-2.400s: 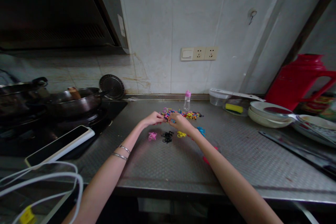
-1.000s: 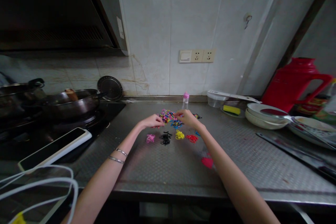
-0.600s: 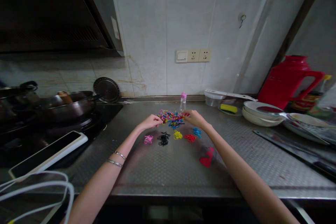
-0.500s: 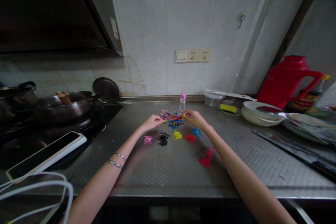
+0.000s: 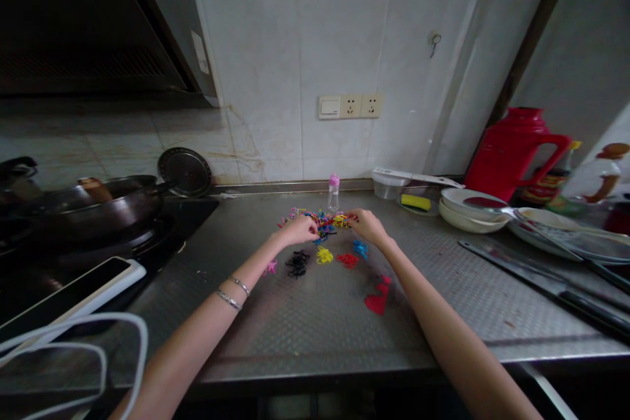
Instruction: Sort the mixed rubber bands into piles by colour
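Observation:
A mixed pile of small coloured rubber bands (image 5: 322, 222) lies on the metal counter. My left hand (image 5: 299, 230) is at the pile's left front, its fingers pinched together; what is between them is too small to make out. At the right end, my right hand (image 5: 368, 226) has its fingertips closed down among the bands, and their grip is partly hidden. Nearer me lie single-colour heaps: pink bands (image 5: 270, 267) partly behind my left wrist, black bands (image 5: 298, 264), yellow bands (image 5: 324, 255), red bands (image 5: 348, 260) and blue bands (image 5: 361, 249).
Behind the pile stands a clear bottle with a pink cap (image 5: 334, 191). A red cut-out shape (image 5: 377, 298) lies near my right forearm. Bowls (image 5: 470, 216), a knife (image 5: 531, 279) and a red thermos (image 5: 506, 154) are at right; a pan (image 5: 108, 207) and white cable (image 5: 140, 354) at left.
My left hand has moved right, across the front of the pile. My right hand stays at the pile's right end. The whole view has shifted slightly.

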Demonstrator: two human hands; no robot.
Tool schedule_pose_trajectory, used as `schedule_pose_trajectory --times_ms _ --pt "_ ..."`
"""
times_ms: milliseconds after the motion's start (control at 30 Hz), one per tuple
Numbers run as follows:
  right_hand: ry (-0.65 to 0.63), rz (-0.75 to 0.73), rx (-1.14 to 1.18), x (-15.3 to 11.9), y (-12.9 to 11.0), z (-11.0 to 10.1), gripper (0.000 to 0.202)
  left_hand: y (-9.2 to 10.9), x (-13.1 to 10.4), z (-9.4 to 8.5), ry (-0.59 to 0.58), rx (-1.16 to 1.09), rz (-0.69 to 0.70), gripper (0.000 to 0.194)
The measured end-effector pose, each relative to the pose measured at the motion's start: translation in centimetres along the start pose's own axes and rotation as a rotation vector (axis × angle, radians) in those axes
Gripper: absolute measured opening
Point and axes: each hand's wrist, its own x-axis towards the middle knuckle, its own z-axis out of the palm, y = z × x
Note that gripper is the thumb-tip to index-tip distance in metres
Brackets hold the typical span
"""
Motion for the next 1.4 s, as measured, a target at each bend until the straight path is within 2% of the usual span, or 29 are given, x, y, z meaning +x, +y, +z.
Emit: schedule_pose_trajectory --times_ms 233,500,833,1133,1400 --pt "-0.011 0.048 -0.081 -0.3 -0.2 -0.3 0.028 0.5 0.7 0.8 -0.042 0.078 -0.032 0.016" --pt "-0.054 0.082 -0.141 -0.6 -1.2 -1.0 0.031 -1.4 0.2 0.7 -0.078 -0.004 -0.055 0.019" --pt "-0.076 0.073 -0.156 -0.6 -1.2 -0.9 0.032 -0.8 -1.0 1.2 -0.018 0.045 -0.143 0.020" --pt "-0.076 0.081 -0.160 -0.6 -1.3 -1.1 0.031 -1.5 -0.8 2.1 0.019 0.014 -0.139 0.022" --pt "-0.074 0.058 -0.181 -0.7 -1.3 -0.9 0.031 -0.7 -1.0 1.8 -0.011 0.004 -0.109 0.019"
